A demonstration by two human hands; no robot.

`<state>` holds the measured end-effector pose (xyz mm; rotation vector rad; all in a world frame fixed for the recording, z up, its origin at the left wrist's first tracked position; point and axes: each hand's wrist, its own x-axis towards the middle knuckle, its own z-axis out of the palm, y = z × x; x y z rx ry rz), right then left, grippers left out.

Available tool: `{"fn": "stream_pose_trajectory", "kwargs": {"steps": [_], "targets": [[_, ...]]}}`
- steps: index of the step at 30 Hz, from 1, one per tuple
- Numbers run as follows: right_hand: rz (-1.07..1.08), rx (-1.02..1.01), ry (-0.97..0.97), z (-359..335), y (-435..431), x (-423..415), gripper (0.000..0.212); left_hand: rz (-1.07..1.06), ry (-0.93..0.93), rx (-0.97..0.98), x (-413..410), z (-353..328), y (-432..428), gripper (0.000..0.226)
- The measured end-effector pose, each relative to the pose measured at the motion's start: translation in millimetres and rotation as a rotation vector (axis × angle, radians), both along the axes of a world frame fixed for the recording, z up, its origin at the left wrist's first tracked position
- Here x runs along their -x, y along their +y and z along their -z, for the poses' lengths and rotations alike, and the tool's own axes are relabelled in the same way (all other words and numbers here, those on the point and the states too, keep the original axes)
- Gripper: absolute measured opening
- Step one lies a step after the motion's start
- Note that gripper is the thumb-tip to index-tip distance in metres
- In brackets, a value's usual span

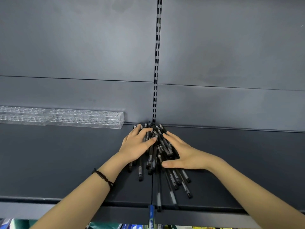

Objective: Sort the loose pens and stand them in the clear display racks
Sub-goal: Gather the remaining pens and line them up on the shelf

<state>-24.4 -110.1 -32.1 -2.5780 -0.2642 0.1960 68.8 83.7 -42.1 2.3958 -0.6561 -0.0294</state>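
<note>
From the head camera, a heap of black pens lies on the dark grey shelf. It sits right where two shelf boards meet and is pushed up against the back panel, below the slotted upright. Several pens fan out toward the front edge, and one reaches the lip.

The left hand lies flat on the left side of the heap, fingers straight and spread over the pens, gripping nothing. A black cord bracelet circles that wrist. The right hand rests against the right side, fingers straight and together, the thumb stretched across the pens below; it too grips nothing.

The clear display racks lie along the back of the shelf to the left, apart from the heap. Coloured packages show below the shelf edge, too little to identify.
</note>
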Motion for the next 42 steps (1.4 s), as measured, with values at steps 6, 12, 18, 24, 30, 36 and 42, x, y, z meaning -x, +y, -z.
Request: {"fn": "stream_pose_trajectory", "kwargs": {"steps": [6,12,18,24,30,36,42], "targets": [[0.07,-0.005,-0.065,5,8,-31,0.098,-0.006,0.025,0.058,1,-1,1,0.048],[0.162,-0.104,-0.158,8,8,-48,0.08,0.024,0.087,0.137,1,-7,3,0.066],[0.173,-0.194,-0.125,5,2,-31,0.057,0.078,0.075,0.008,-5,-3,8,0.063],[0.106,-0.231,-0.095,-3,-3,-21,0.082,0.017,0.011,0.091,-11,3,2,0.041],[-0.117,0.094,0.129,-4,2,-11,0.116,0.046,0.024,0.059,-9,2,3,0.045],[-0.008,0.14,-0.059,3,14,-30,0.076,0.207,-0.015,-0.031,-4,-12,20,0.056],[-0.108,-0.002,0.031,-7,-2,-16,0.102,0.544,-0.029,-0.405,11,-13,54,0.109]]}}
